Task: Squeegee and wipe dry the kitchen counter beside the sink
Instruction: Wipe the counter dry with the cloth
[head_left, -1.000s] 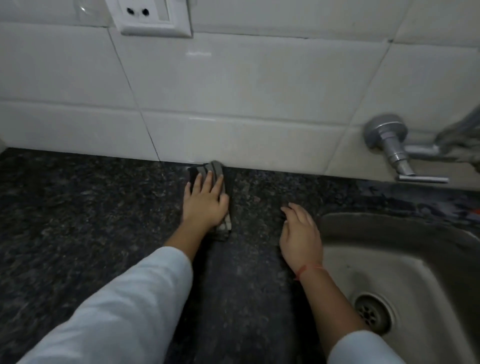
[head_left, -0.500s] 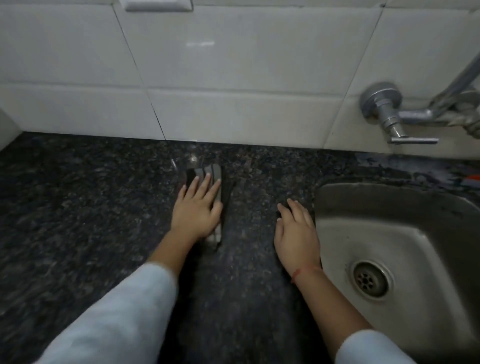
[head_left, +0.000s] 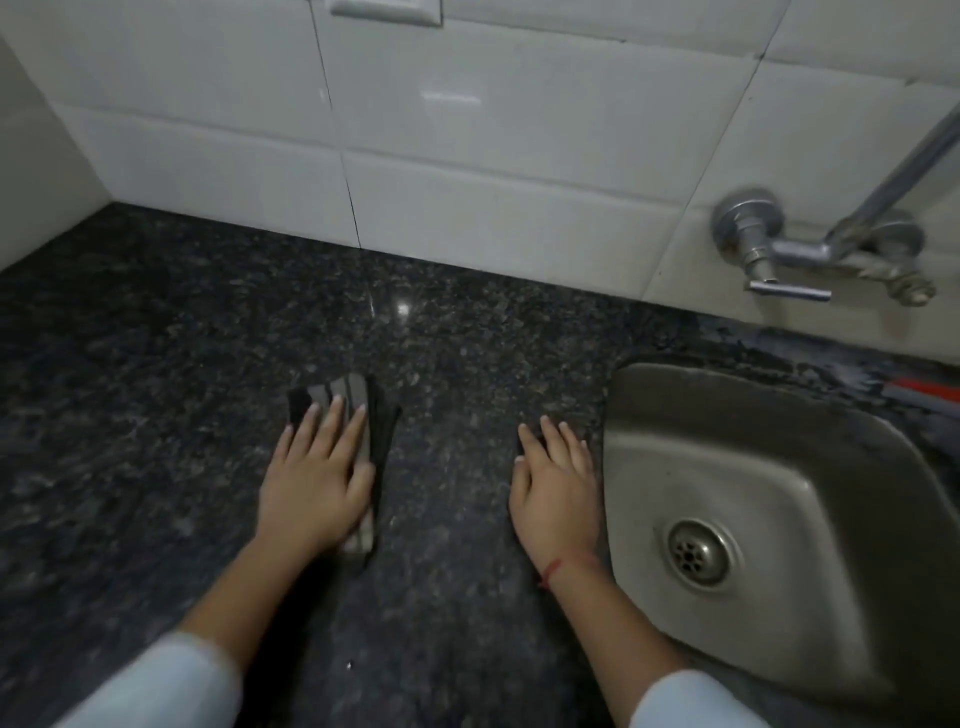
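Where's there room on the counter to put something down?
Biggest bare counter: left of the left hand and cloth, back to the wall. A narrower strip runs between the two hands. It's crowded where the right hand lies beside the sink.

A metal tap (head_left: 763, 249) juts from the white tiled wall (head_left: 519, 135), with a flat lever handle (head_left: 787, 289) pointing right beneath its valve body. From the tap's right side a grey pipe (head_left: 904, 171) slants up and off the right edge. Far left of the tap and higher, a white switch plate (head_left: 385, 10) is cut by the top edge. Below and right of the tap lies a blurred red-orange strip (head_left: 930, 391). Well left of the tap, a plain side wall (head_left: 31, 171) meets the tiles.
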